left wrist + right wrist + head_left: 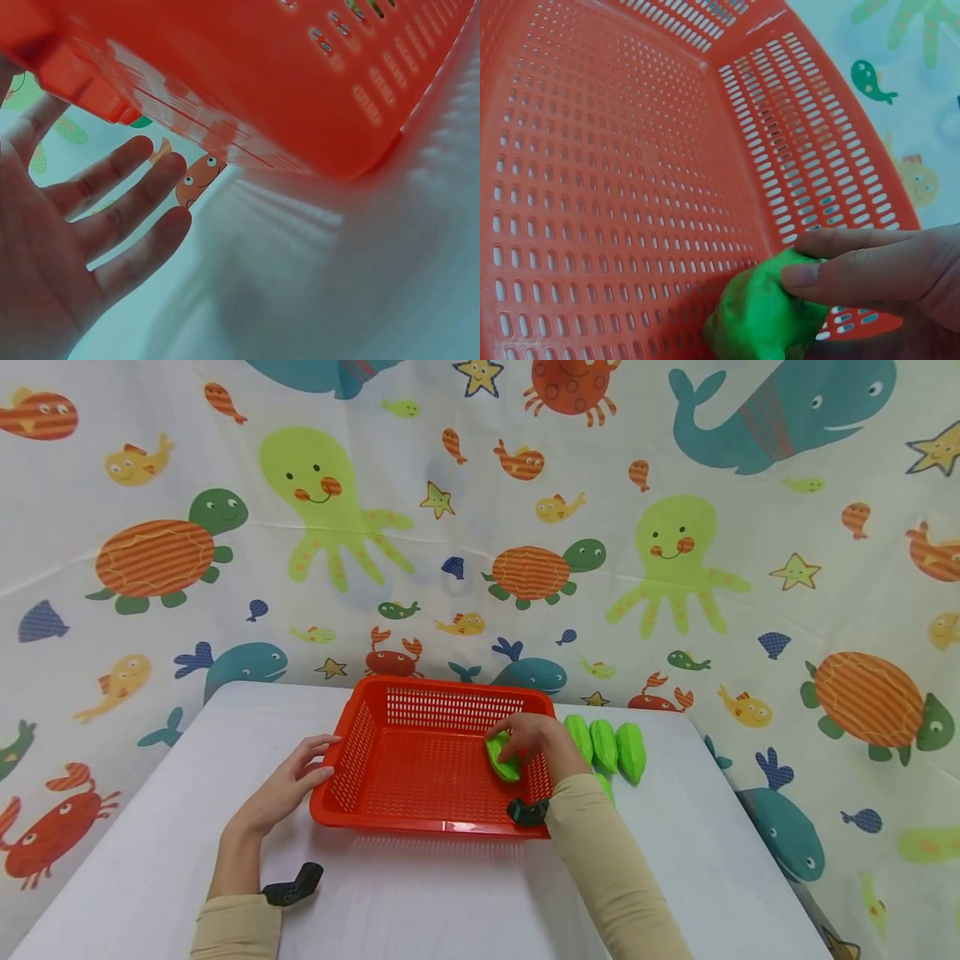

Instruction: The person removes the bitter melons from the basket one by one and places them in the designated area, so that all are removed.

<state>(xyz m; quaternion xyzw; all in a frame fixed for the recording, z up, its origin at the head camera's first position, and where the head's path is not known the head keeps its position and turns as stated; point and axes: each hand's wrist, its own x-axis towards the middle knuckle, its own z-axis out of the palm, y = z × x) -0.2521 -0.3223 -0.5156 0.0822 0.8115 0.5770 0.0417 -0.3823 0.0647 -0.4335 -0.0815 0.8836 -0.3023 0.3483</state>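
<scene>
A red plastic basket (420, 777) with slotted walls sits on the white table. Inside it, near its right wall, my right hand (525, 732) holds a green star fruit (501, 758) between thumb and fingers. The right wrist view shows the thumb on top of the ridged star fruit (761, 315), low over the basket floor. At the basket's left rim is my left hand (300, 771), its fingertips against the outer edge. Seen from the left wrist, several fingers (124, 214) are spread and loosely extended beside the basket wall (225, 90).
Several more green star fruits (631, 752) lie on the table (697, 860) just right of the basket, one partly hidden by the right forearm. Behind the table hangs a cloth (450, 585) printed with sea animals.
</scene>
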